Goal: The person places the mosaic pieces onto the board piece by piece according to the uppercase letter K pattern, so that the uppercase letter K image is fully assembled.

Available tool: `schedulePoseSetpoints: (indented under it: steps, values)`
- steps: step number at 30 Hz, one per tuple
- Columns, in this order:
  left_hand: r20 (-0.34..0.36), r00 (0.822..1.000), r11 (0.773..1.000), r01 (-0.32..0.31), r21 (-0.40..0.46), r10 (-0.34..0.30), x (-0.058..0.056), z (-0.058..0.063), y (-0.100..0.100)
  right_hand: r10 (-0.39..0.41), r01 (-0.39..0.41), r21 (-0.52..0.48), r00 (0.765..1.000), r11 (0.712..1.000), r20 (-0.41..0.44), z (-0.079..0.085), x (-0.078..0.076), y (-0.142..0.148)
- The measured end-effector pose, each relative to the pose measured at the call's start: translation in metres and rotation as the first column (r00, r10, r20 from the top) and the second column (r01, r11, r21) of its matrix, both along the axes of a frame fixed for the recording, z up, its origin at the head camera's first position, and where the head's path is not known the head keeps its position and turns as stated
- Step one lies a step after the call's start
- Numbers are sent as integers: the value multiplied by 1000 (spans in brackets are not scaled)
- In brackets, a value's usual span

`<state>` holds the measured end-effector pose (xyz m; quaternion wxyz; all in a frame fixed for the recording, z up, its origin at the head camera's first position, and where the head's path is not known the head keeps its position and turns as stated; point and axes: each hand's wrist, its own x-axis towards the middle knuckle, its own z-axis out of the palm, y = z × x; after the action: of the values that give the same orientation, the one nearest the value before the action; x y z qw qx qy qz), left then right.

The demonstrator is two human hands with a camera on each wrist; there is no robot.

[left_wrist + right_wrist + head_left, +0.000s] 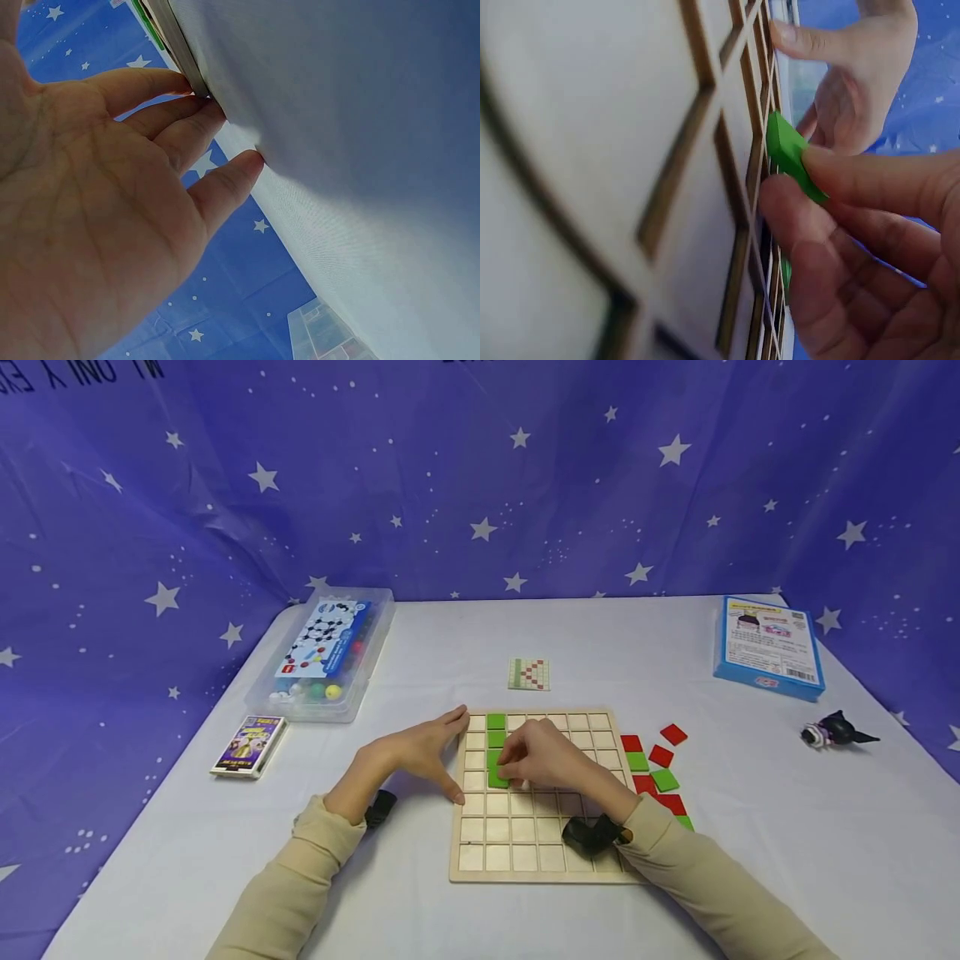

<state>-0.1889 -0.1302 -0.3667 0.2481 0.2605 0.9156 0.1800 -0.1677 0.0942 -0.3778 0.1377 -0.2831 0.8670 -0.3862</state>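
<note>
Board: a pale wooden grid board (497,831) is set on the near middle of the white-covered table (600,652); its near right part is covered by the right forearm.
Left hand: the left hand (422,756) is spread wide, thumb apart from fingers, and nothing is gripped; the board's left edge is touched by its fingertips.
Right hand: the right hand (545,756) is nearly closed, and a green tile (791,154) is pinched between thumb and finger, tilted over the second column from the left.
Placed tiles: other green tiles (496,722) are lined up in that column from the far edge.
Loose tiles: red and green tiles (664,779) are scattered to the right of the board, the nearest partly hidden by the sleeve.
Pattern card: a small gridded card (528,674) is laid just beyond the far edge.
Left side: a clear plastic case (322,647) and, nearer, a small card box (250,746) are placed.
Right side: a blue box (768,647) is placed, with a dark figurine (836,729) nearer.
</note>
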Motion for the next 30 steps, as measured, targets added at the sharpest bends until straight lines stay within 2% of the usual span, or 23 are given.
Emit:
schedulePoseSetpoints:
  steps: [4, 10, 15, 19, 23, 27, 30]
  values:
    - [-3, 1000, 1000, 6, -3, -6, 0, 0, 0, 39, -38, 37, 998, 999, -43, -2, 0, -2]
    - [-8, 1000, 1000, 18, -16, -18, -1, 1, -1, 61, -40, 143, 988, 989, -144, -1, -2, -1]
    - [-6, 1000, 1000, 21, -14, -21, -1, 1, -1, 85, -57, 171, 984, 984, -159, -1, -8, 12]
    - [-6, 1000, 1000, 21, -15, -21, 1, 1, -1, 85, -76, 81, 990, 994, -112, -4, -19, 36]
    - [-12, 1000, 1000, 28, -12, -28, 1, 1, 0, 55, -56, -21, 997, 998, -45, -6, -30, 70]
    - [-11, 999, 999, 32, -10, -32, 1, 1, -1, -8, 17, -101, 996, 995, 90, -9, -40, 110]
    - [-11, 999, 999, 31, -13, -31, 1, 0, -2, -53, 81, -133, 978, 988, 201, -12, -47, 141]
